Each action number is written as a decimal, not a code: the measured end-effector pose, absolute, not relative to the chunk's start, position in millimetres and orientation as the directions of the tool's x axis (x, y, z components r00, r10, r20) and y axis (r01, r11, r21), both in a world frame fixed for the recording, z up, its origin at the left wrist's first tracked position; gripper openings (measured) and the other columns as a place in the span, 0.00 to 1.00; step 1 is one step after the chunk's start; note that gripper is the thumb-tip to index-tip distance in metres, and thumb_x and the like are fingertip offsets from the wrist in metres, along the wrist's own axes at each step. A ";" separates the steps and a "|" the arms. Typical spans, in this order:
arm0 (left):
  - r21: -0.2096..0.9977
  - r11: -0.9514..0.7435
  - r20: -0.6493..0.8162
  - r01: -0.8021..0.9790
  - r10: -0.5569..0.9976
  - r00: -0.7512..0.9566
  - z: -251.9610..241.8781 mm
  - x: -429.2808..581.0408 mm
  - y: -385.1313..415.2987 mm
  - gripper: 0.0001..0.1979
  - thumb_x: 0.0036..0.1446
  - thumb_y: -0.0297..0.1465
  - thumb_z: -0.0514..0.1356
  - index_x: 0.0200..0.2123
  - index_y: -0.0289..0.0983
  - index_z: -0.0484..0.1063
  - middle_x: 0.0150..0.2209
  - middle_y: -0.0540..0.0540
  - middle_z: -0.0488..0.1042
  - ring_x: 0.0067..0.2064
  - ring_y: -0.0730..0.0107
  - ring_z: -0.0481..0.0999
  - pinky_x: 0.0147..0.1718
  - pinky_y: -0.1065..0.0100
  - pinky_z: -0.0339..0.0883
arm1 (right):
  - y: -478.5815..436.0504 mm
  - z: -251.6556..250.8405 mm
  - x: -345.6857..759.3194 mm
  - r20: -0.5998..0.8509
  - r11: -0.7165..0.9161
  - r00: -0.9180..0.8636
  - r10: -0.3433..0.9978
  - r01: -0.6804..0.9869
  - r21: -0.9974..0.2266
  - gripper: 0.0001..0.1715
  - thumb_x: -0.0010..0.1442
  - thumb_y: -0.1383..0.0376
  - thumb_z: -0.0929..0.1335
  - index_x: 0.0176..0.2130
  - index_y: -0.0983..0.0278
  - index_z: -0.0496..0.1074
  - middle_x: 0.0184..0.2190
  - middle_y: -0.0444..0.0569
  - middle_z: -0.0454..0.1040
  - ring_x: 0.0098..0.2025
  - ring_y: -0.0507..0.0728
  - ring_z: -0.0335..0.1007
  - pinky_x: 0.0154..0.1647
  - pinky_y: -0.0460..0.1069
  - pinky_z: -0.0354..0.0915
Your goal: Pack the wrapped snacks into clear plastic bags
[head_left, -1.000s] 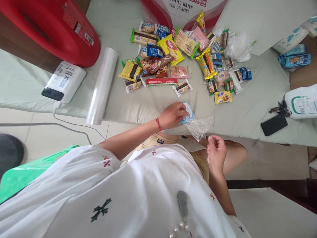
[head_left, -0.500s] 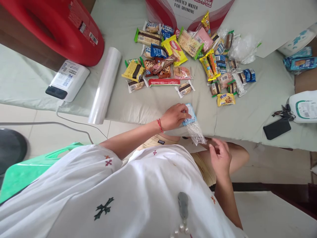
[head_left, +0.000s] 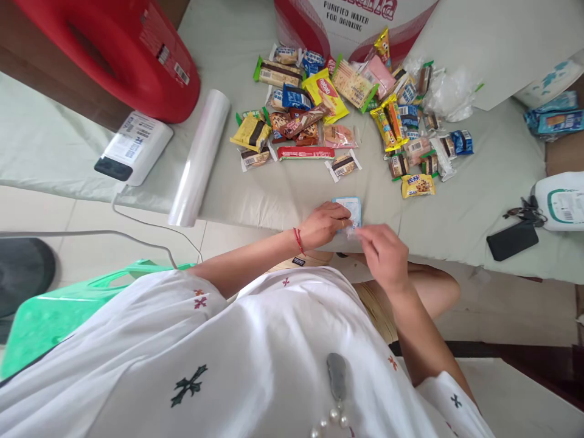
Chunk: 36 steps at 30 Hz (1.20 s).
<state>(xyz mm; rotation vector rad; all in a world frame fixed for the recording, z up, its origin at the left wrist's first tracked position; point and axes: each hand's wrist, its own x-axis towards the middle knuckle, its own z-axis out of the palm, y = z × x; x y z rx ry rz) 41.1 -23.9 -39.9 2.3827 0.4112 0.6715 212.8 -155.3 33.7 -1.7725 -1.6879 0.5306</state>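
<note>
A small flat light-blue and white packet (head_left: 354,207) lies near the front edge of the cloth-covered table. My left hand (head_left: 325,224), with a red string bracelet at its wrist, presses and grips the packet's left and lower part with bent fingers. From the right, my right hand (head_left: 387,255) pinches the clear plastic film (head_left: 350,232) at the packet's lower end. Most of that film is hidden between my hands. What is printed on the packet cannot be read.
Wrapped snacks (head_left: 298,121) lie in two loose heaps beyond my hands, before a water carton (head_left: 360,30). A plastic film roll (head_left: 201,158), a white label printer (head_left: 134,149) and a red jug (head_left: 177,91) stand left. Rightward are a black phone (head_left: 513,240) and keys (head_left: 524,212).
My right hand has moved up and left from beside my leg and now pinches the plastic film. The film that hung from the packet is gathered up. My left hand has shifted slightly down.
</note>
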 end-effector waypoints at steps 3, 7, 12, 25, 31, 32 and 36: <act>0.783 -0.618 0.340 0.069 0.519 0.784 -35.1 35.2 -17.4 0.18 0.59 0.22 0.55 0.51 0.41 0.74 0.48 0.43 0.81 0.51 0.61 0.79 0.54 0.56 0.70 | -108.0 21.7 228.5 0.040 -0.126 0.235 0.971 0.649 -0.750 0.14 0.68 0.60 0.65 0.44 0.60 0.79 0.39 0.50 0.79 0.39 0.58 0.74 0.45 0.53 0.72; 0.933 -0.355 0.200 0.067 0.663 0.722 -28.3 37.9 -16.8 0.25 0.61 0.31 0.60 0.60 0.38 0.60 0.44 0.43 0.80 0.45 0.63 0.80 0.48 0.58 0.73 | -74.0 -10.1 228.7 0.073 -0.111 0.226 0.971 0.705 -0.700 0.16 0.64 0.62 0.65 0.48 0.63 0.77 0.45 0.55 0.76 0.43 0.59 0.73 0.46 0.54 0.71; 0.736 -0.438 0.231 0.517 0.879 0.417 -30.5 60.0 -27.7 0.30 0.58 0.44 0.67 0.57 0.34 0.67 0.55 0.31 0.72 0.58 0.44 0.70 0.57 0.44 0.65 | -76.4 -17.6 222.2 0.068 -0.169 0.256 0.964 0.794 -0.584 0.29 0.64 0.58 0.66 0.61 0.66 0.69 0.51 0.61 0.71 0.46 0.63 0.72 0.47 0.57 0.70; 0.751 -0.445 0.171 0.488 0.845 0.507 -28.6 66.1 -28.1 0.08 0.65 0.27 0.52 0.39 0.37 0.71 0.46 0.38 0.72 0.50 0.56 0.71 0.51 0.54 0.68 | -70.5 -8.2 231.1 -0.157 -0.285 0.278 0.948 0.514 -0.809 0.29 0.55 0.54 0.73 0.53 0.63 0.71 0.40 0.49 0.75 0.32 0.54 0.65 0.38 0.51 0.67; 0.994 -0.078 0.047 0.071 0.931 0.361 -23.2 63.2 -25.5 0.08 0.62 0.29 0.55 0.45 0.38 0.65 0.41 0.44 0.75 0.44 0.67 0.77 0.46 0.66 0.71 | -83.5 -1.4 214.9 -0.255 -0.310 0.233 0.938 0.242 -0.919 0.25 0.61 0.43 0.69 0.33 0.61 0.69 0.23 0.39 0.63 0.26 0.51 0.56 0.28 0.47 0.56; 0.997 -0.019 -0.002 0.070 0.955 0.295 -18.8 62.7 -26.1 0.10 0.62 0.32 0.57 0.47 0.38 0.65 0.42 0.44 0.75 0.44 0.67 0.77 0.44 0.67 0.71 | -86.2 1.3 211.4 -0.190 -0.276 0.303 0.934 0.274 -0.921 0.25 0.63 0.43 0.68 0.32 0.61 0.68 0.22 0.38 0.62 0.26 0.50 0.55 0.28 0.47 0.55; 0.971 0.069 -0.147 0.229 0.927 0.345 1.0 62.4 -31.5 0.18 0.61 0.48 0.60 0.38 0.38 0.67 0.30 0.50 0.71 0.33 0.70 0.71 0.34 0.70 0.64 | -95.8 11.6 200.6 0.059 -0.191 0.483 0.874 0.453 -0.871 0.27 0.68 0.42 0.63 0.30 0.60 0.64 0.21 0.38 0.60 0.27 0.51 0.54 0.30 0.47 0.54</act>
